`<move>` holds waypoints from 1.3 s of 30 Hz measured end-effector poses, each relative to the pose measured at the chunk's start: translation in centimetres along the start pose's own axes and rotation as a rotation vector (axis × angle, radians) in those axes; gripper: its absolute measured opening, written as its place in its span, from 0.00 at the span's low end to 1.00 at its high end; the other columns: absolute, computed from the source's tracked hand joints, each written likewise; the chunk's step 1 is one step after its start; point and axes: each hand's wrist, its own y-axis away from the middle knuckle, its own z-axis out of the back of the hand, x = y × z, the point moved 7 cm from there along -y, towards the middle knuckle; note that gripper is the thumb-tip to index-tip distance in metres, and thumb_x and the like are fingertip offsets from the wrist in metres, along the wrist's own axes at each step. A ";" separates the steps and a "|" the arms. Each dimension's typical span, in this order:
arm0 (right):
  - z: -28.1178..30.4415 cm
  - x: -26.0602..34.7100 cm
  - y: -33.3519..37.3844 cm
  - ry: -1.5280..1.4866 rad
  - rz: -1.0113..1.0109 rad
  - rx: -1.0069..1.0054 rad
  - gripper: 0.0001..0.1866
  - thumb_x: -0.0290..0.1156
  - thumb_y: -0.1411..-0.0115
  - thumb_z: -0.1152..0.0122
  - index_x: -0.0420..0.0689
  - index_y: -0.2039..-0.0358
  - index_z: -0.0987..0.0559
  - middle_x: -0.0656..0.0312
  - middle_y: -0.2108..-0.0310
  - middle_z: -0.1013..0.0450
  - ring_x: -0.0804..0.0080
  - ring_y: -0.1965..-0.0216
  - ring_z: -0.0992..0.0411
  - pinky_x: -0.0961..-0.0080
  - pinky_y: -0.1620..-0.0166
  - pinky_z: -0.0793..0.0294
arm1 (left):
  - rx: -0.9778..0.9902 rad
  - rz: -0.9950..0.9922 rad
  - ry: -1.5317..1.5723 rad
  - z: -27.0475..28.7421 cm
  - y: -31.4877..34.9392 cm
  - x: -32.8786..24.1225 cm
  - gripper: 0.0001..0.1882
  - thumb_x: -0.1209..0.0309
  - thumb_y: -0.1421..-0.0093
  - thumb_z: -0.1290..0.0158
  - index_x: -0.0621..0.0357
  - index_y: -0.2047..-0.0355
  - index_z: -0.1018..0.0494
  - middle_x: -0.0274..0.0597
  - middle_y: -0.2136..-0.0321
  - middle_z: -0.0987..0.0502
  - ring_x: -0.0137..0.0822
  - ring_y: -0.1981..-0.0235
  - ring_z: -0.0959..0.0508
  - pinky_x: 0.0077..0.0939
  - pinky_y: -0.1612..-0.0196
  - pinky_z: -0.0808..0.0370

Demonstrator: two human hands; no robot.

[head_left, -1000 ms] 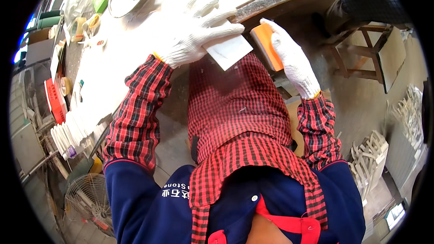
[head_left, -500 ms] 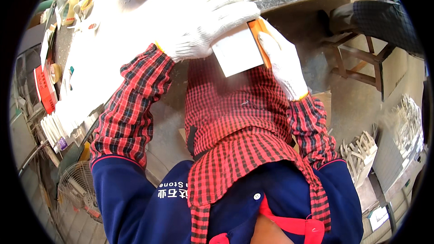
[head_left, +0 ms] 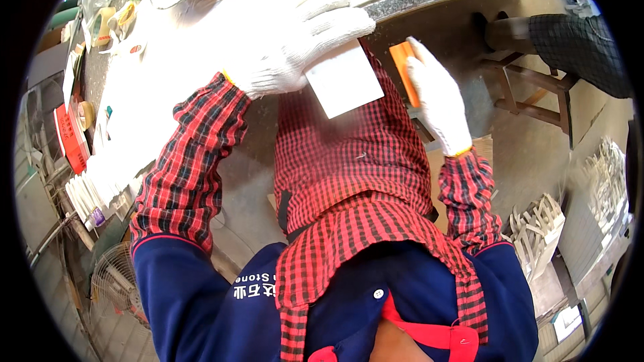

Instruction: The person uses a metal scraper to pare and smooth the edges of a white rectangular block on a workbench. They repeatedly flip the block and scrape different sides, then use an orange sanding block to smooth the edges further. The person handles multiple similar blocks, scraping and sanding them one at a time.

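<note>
My left hand (head_left: 302, 47), in a white knit glove, grips a white square tile (head_left: 345, 82) along its far left side. The tile juts out past the table's near edge, over my checked apron. My right hand (head_left: 435, 94), also gloved, is closed around a flat orange block (head_left: 405, 74). A gap separates the block from the tile's right edge. The thumb of my left hand is hidden, and so is the tile's underside.
The table (head_left: 429, 1) has a speckled edge and a glaring white top. Tape rolls (head_left: 102, 25) and a red box (head_left: 70, 135) lie at its left. A wooden stool (head_left: 537, 97) and another person's leg (head_left: 577, 47) are at right. A fan (head_left: 119, 281) stands lower left.
My right hand has drawn the orange block off the tile's right edge, moving right. The tile and my left hand have shifted slightly left. The other person's leg has shifted slightly.
</note>
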 end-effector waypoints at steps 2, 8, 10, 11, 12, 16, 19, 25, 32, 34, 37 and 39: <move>0.8 1.5 0.6 -0.119 0.005 0.037 0.25 0.41 0.31 0.45 0.44 0.37 0.27 0.49 0.44 0.25 0.58 0.44 0.26 0.68 0.40 0.30 | 0.012 -0.019 -0.015 -0.5 0.1 -0.1 0.40 0.81 0.51 0.39 0.45 0.35 0.32 0.39 0.39 0.28 0.46 0.36 0.30 0.42 0.36 0.31; -0.1 6.0 3.2 -0.039 0.125 0.075 0.26 0.38 0.34 0.39 0.47 0.36 0.27 0.52 0.53 0.24 0.59 0.51 0.24 0.69 0.47 0.26 | 0.044 0.001 -0.024 -0.9 0.4 0.0 0.39 0.79 0.53 0.36 0.50 0.37 0.30 0.41 0.40 0.27 0.47 0.37 0.29 0.42 0.37 0.29; -1.1 6.4 1.5 0.013 0.135 0.007 0.26 0.38 0.35 0.38 0.48 0.37 0.26 0.52 0.56 0.25 0.58 0.55 0.24 0.68 0.51 0.25 | -0.003 -0.011 0.051 -1.1 0.3 0.1 0.39 0.80 0.54 0.36 0.50 0.37 0.30 0.41 0.40 0.27 0.48 0.37 0.30 0.42 0.36 0.30; -1.8 6.1 0.1 -0.048 0.176 -0.026 0.26 0.38 0.35 0.38 0.48 0.38 0.26 0.53 0.56 0.25 0.58 0.55 0.24 0.68 0.51 0.24 | 0.005 -0.021 0.041 -1.0 0.4 0.4 0.40 0.80 0.54 0.37 0.51 0.37 0.30 0.42 0.40 0.27 0.48 0.36 0.30 0.43 0.35 0.31; -2.2 5.9 -0.6 -0.108 0.217 -0.059 0.25 0.39 0.35 0.38 0.48 0.38 0.26 0.53 0.56 0.25 0.57 0.55 0.24 0.68 0.51 0.24 | 0.012 -0.008 0.035 -0.8 0.6 0.1 0.39 0.80 0.53 0.37 0.50 0.37 0.30 0.42 0.40 0.27 0.48 0.36 0.30 0.43 0.35 0.31; -0.9 5.8 2.5 -0.076 0.183 0.019 0.27 0.40 0.35 0.38 0.43 0.38 0.26 0.52 0.55 0.24 0.57 0.53 0.23 0.68 0.48 0.24 | 0.013 0.010 -0.007 -0.2 -0.2 -0.1 0.37 0.79 0.49 0.38 0.49 0.37 0.30 0.43 0.41 0.26 0.48 0.37 0.29 0.42 0.36 0.31; -2.0 5.0 1.4 -0.255 0.020 0.060 0.26 0.38 0.33 0.39 0.41 0.38 0.27 0.52 0.49 0.24 0.62 0.48 0.25 0.71 0.43 0.28 | -0.006 0.006 0.035 -0.9 0.3 0.1 0.35 0.77 0.47 0.39 0.49 0.37 0.30 0.44 0.42 0.26 0.48 0.38 0.28 0.42 0.36 0.30; -1.0 2.3 -1.6 -0.317 -0.058 0.075 0.26 0.37 0.32 0.41 0.40 0.38 0.28 0.53 0.44 0.25 0.66 0.44 0.27 0.73 0.40 0.31 | -0.069 -0.008 0.158 -0.2 0.5 0.0 0.34 0.79 0.44 0.43 0.53 0.36 0.32 0.45 0.42 0.26 0.51 0.39 0.28 0.41 0.36 0.30; 4.4 10.7 -7.9 0.420 0.514 -0.244 0.28 0.45 0.37 0.35 0.47 0.39 0.25 0.54 0.49 0.25 0.54 0.48 0.26 0.63 0.44 0.27 | -0.674 0.357 0.107 4.5 5.3 -1.3 0.29 0.74 0.38 0.43 0.59 0.36 0.32 0.51 0.44 0.24 0.45 0.45 0.23 0.38 0.43 0.25; 0.4 15.0 -11.9 0.652 0.582 -0.153 0.28 0.47 0.38 0.35 0.53 0.39 0.26 0.56 0.50 0.26 0.53 0.51 0.27 0.60 0.47 0.27 | -0.954 0.790 1.443 3.6 8.7 -1.1 0.27 0.64 0.32 0.45 0.63 0.37 0.36 0.56 0.49 0.23 0.50 0.47 0.23 0.39 0.47 0.23; -2.3 15.5 -15.1 0.940 0.605 -0.103 0.30 0.48 0.39 0.35 0.57 0.37 0.27 0.54 0.43 0.29 0.51 0.45 0.31 0.55 0.44 0.30 | -1.044 0.402 1.920 3.8 9.0 -3.7 0.31 0.61 0.30 0.51 0.67 0.34 0.43 0.57 0.58 0.22 0.49 0.56 0.20 0.43 0.49 0.24; -2.8 16.7 -14.3 0.952 0.628 -0.125 0.32 0.49 0.40 0.35 0.55 0.36 0.27 0.48 0.39 0.32 0.47 0.40 0.36 0.54 0.37 0.36 | -1.088 0.309 2.058 3.1 9.8 -5.1 0.31 0.59 0.29 0.54 0.67 0.34 0.44 0.59 0.61 0.23 0.52 0.57 0.20 0.46 0.51 0.23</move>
